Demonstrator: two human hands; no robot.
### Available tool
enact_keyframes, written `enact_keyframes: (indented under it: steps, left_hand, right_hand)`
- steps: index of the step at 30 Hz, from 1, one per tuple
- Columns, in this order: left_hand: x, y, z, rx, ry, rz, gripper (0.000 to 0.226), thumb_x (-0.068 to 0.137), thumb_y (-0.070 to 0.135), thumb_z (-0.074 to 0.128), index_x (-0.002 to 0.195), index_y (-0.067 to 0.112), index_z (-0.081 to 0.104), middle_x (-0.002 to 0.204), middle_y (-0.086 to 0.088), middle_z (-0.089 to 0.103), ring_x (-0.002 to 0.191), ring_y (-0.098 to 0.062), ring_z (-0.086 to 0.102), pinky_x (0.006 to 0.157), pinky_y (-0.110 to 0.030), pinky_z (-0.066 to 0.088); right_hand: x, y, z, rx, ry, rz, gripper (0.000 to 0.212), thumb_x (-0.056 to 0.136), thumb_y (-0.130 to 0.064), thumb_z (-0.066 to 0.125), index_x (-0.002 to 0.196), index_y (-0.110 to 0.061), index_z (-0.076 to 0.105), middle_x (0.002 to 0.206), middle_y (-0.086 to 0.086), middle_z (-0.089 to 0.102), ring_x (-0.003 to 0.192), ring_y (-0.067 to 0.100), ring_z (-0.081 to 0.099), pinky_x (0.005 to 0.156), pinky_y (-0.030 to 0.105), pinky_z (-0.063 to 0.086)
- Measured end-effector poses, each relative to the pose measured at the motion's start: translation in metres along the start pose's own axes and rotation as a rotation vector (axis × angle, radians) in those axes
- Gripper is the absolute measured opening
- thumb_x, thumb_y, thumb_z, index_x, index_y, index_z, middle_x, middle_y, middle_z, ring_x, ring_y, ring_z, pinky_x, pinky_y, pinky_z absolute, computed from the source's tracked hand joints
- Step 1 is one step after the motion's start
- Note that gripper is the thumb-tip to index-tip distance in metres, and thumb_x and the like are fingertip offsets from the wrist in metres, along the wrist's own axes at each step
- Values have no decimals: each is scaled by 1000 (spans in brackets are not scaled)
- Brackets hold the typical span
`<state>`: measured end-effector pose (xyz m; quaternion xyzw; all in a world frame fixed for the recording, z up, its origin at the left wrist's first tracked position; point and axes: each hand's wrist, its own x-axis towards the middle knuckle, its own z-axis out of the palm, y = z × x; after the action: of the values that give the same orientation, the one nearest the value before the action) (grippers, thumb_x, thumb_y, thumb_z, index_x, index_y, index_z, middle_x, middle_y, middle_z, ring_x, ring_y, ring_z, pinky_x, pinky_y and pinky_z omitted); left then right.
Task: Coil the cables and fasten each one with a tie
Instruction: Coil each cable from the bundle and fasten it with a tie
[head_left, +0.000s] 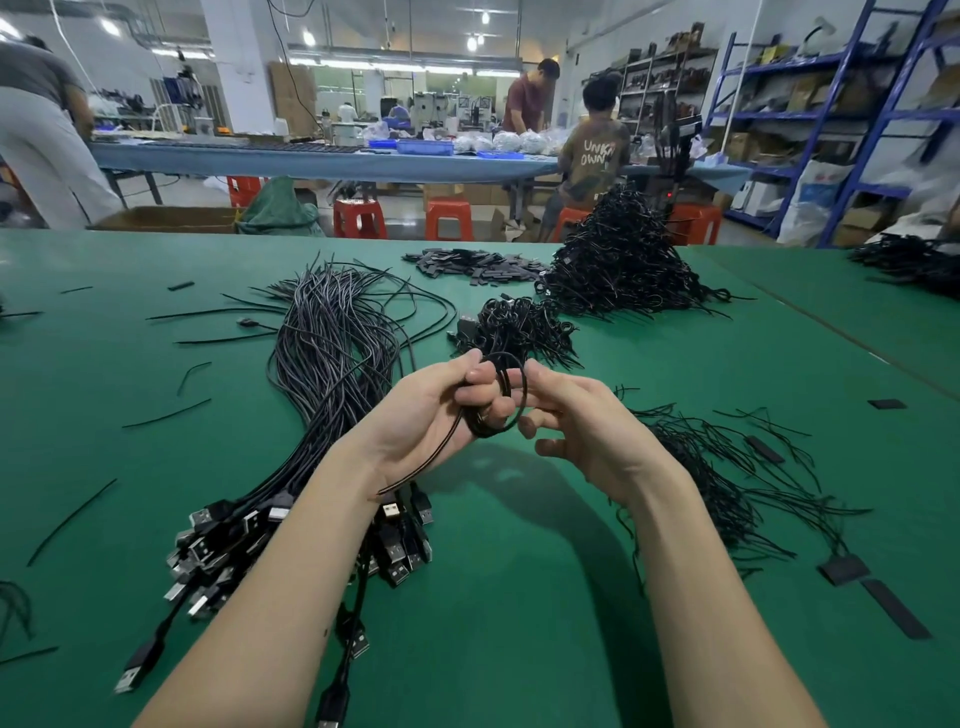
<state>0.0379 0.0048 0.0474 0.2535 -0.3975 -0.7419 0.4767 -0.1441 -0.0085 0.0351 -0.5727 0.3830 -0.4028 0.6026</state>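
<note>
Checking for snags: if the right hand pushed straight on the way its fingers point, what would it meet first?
Probably the cable coil that the left hand grips; the right hand points left at it, fingers already at the loop. Exact depth is unclear.

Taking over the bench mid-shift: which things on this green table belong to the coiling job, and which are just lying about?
Part of the job:
- coiled cable, gripped by the left hand, right hand at its loop
- uncoiled USB cables
- loose ties
- finished coils, big heap

Lying about:
- flat black strips
- stray wire offcuts
- red stools
</note>
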Motion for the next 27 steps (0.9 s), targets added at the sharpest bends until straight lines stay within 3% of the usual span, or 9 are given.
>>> enact_keyframes:
  steps: [5,9,11,14,17,20,22,25,27]
  left_hand:
    - [10,-8,-5,218,98,73,39,110,28,28,76,15,41,63,3,29,65,-17,50,69,-23,48]
    - [18,-20,-2,611,262,226,37,108,37,32,81,17,48,61,7,50,73,-17,49,79,-34,38]
    - [18,-25,-1,901,316,245,32,104,44,34,90,25,54,76,9,63,81,-14,56,84,-35,43]
    - [20,-31,-1,1253,350,308,24,108,29,33,107,18,54,101,-2,65,92,-17,62,87,-41,50]
    - [19,-35,3,1216,322,363,24,108,24,33,119,17,53,108,3,65,89,-4,64,83,-31,52]
    - [18,-42,6,1001,210,293,28,108,20,32,129,16,51,108,1,65,87,-14,72,80,-40,61]
    - [21,-46,7,1044,223,283,26,108,20,32,123,12,51,98,-1,64,78,-15,70,73,-41,60]
    - [22,-48,5,1206,318,312,18,107,18,33,106,12,50,83,4,58,60,1,54,55,-15,40]
    - [21,-47,5,1311,340,295,17,105,12,32,103,15,49,84,5,57,63,-2,52,53,-10,38]
  right_hand:
    - [1,2,1,-89,193,-60,7,89,-24,77,92,-18,77,78,-6,69,60,7,55,56,20,47]
    - [2,-4,-1,-20,227,-86,10,86,-13,81,95,-13,76,74,1,71,58,9,61,51,20,51]
    - [3,-4,2,35,284,-143,8,87,-8,79,94,-10,77,71,2,73,59,11,63,56,21,55]
    - [6,-2,7,61,342,-222,9,89,-4,76,89,-12,78,66,0,72,55,8,62,59,21,57]
    - [7,-1,10,135,357,-219,14,89,-4,76,84,-17,80,71,2,75,56,7,63,59,19,57]
    - [6,2,10,157,388,-185,13,88,-4,77,83,-16,80,71,7,75,55,9,63,58,19,57]
    - [6,3,9,128,388,-179,11,88,-3,76,86,-13,79,71,7,75,57,11,66,60,20,58]
    - [4,1,6,-7,297,-190,12,89,-8,77,91,-19,78,80,2,78,70,14,72,66,22,59]
    - [3,1,4,-129,252,-195,17,86,-15,81,97,-27,78,87,-5,78,75,8,72,66,19,56]
